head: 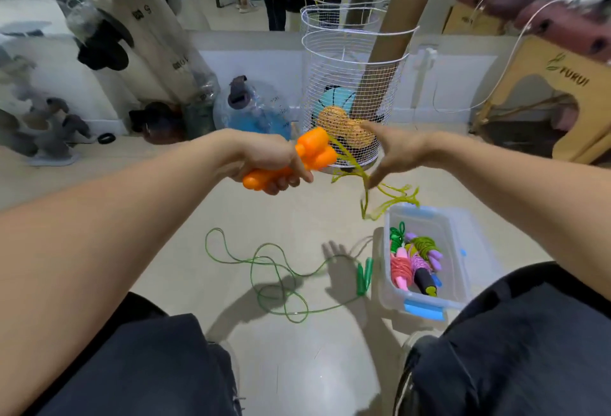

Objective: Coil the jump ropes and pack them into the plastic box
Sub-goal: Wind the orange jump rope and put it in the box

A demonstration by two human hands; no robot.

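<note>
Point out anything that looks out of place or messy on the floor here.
The green jump rope sprawls uncoiled in loose tangled loops on the floor, left of the plastic box, its handles near the box wall. The ropes inside the box are coiled. The yellow-green cord from the orange handles dangles over the box rim.

The room is evenly bright under soft overhead light; the pale floor (297, 366) carries grey shadows of arms and spread fingers near its middle, soft-edged; a faint sheen lies on the floor lower down. Wide-angle bending bows the forearms and curves the far wall; the top right corner is smeared with motion blur; the right hand (393, 154) and the yellow rope (390, 194) below it are blurred; the left hand (264, 161) is fairly sharp; clear plastic at upper left shows glare.
</note>
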